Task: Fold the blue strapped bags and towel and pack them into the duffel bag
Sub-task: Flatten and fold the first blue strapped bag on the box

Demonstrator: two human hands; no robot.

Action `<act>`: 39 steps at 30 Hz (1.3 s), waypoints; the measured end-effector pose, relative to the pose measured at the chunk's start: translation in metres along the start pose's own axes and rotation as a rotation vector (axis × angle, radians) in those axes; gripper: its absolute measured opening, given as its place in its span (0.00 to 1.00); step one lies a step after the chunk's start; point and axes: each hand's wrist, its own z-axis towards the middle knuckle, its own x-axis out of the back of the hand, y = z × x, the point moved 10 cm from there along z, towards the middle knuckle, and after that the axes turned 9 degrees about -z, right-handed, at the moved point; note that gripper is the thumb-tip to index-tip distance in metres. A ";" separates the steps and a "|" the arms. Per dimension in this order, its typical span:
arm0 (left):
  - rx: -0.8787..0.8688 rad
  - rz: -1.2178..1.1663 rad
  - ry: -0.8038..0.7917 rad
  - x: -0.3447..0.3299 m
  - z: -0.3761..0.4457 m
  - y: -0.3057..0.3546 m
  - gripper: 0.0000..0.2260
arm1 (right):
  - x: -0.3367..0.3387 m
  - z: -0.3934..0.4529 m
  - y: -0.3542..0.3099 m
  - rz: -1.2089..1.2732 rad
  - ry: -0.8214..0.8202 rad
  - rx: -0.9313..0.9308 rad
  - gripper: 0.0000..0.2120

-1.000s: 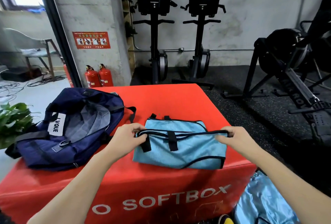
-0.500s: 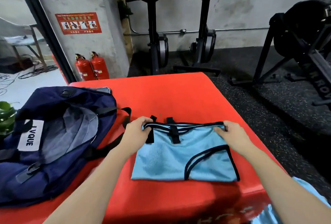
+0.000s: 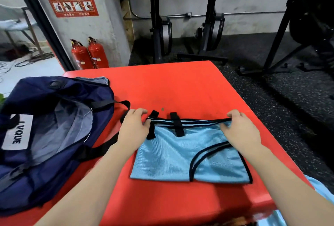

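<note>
A light blue bag [image 3: 173,155] with black trim and short black straps lies folded flat on the red soft box [image 3: 180,88]. My left hand [image 3: 134,128] pinches its far left corner beside a strap. My right hand [image 3: 241,128] pinches the far right corner at the black edge. To the left lies the navy duffel bag [image 3: 45,135], unzipped, its grey lining showing and its black strap trailing toward my left hand. More light blue fabric [image 3: 319,191] hangs below the box's right edge.
Two red fire extinguishers [image 3: 89,54] stand by the concrete pillar behind the box. Black exercise machines [image 3: 160,27] line the back wall, another stands at the right on the dark rubber floor. The box's far half is bare red.
The bag's top layer has been carried away from me and laid flat, so the fold now lies smooth. Both hands followed it to the far edge. The view tilted down.
</note>
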 end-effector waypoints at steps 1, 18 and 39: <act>-0.054 0.022 0.039 0.005 -0.005 0.012 0.12 | 0.011 -0.004 -0.011 -0.020 0.092 0.044 0.15; -0.141 0.229 -0.205 -0.046 -0.052 0.037 0.16 | -0.034 -0.029 -0.102 0.013 -0.074 0.421 0.15; -0.194 0.260 0.078 -0.026 -0.013 0.032 0.13 | -0.039 -0.016 -0.110 0.142 -0.068 0.373 0.14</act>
